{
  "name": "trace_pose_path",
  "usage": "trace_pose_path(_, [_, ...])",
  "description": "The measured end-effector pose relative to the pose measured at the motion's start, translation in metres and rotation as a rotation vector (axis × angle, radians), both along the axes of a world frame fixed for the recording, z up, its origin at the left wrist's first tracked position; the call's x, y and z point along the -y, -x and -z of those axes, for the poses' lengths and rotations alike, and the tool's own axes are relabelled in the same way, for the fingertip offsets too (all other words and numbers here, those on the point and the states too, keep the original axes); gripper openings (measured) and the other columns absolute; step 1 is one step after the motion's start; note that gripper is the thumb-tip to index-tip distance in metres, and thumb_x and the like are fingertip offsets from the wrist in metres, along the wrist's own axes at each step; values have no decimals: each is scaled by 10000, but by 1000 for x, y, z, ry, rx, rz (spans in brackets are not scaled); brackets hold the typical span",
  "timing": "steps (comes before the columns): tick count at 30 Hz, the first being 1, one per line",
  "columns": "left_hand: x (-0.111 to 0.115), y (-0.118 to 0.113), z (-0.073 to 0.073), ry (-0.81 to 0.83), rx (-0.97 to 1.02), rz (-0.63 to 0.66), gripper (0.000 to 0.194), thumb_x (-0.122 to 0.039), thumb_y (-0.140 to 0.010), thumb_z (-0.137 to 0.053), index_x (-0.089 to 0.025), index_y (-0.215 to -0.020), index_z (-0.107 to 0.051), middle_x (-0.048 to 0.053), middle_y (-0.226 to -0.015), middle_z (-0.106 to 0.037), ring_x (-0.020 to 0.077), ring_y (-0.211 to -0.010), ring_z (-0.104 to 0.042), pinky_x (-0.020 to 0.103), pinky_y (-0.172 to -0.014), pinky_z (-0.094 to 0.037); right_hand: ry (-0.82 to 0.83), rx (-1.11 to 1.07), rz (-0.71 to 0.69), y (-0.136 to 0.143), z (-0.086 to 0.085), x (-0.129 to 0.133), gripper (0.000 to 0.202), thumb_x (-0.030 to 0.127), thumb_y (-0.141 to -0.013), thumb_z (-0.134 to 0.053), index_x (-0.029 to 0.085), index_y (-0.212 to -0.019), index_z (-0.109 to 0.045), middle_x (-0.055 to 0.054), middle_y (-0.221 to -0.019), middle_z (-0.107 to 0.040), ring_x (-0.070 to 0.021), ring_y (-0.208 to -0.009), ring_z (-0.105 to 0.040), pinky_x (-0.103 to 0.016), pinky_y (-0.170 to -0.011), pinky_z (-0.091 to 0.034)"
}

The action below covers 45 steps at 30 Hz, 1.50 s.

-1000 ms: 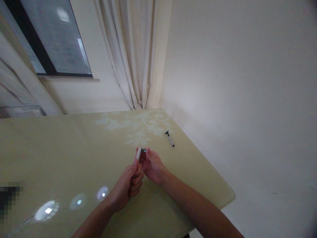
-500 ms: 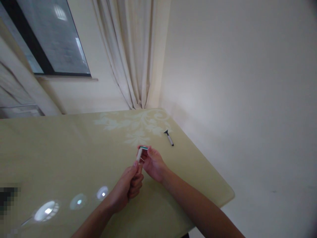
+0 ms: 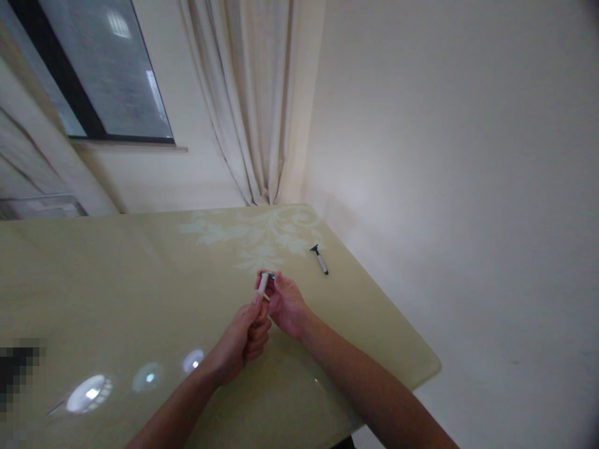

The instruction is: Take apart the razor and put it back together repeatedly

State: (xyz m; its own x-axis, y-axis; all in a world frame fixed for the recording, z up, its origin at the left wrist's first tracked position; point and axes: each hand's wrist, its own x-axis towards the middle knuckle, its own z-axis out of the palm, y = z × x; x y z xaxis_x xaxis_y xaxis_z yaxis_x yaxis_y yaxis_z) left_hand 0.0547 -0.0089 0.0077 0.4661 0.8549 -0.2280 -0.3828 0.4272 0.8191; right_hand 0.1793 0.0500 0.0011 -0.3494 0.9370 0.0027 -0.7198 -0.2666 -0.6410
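Observation:
My left hand point(image 3: 250, 333) is closed in a fist round a white, narrow tool point(image 3: 263, 285) whose kind I cannot make out. It points up and away, and a second thin white prong shows beside it. My right hand point(image 3: 287, 305) pinches a small teal-and-dark bar that looks like a razor cartridge point(image 3: 268, 274) between thumb and fingers. The tool's tip meets or overlaps the cartridge; fingers hide part of both. Beyond my right hand, a razor point(image 3: 321, 259) with a black head and grey handle lies on the table.
The pale green glossy table point(image 3: 116, 280) has a white floral pattern near its far corner and lamp reflections at the front left. A wall point(image 3: 444, 187) runs along its right side. Behind stand a curtain point(image 3: 253, 93) and a window point(image 3: 107, 75).
Both hands have shifted slightly up and left with the white tool and the cartridge. The cartridge has turned a little, and the white tip overlaps it more. The razor has not moved.

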Motion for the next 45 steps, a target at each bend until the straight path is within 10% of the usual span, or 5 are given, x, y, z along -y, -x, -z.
trace_pose_path(45, [-25, -19, -1, 6, 24, 33, 606, -724, -864, -608, -247, -700, -272, -131, -505, -174, 60, -419, -28, 163, -329, -54, 7, -19, 112, -10, 4, -21, 334, 501, -823, -827, 216, -981, -753, -22, -937, -742, -168, -931, -651, -268, -788, -509])
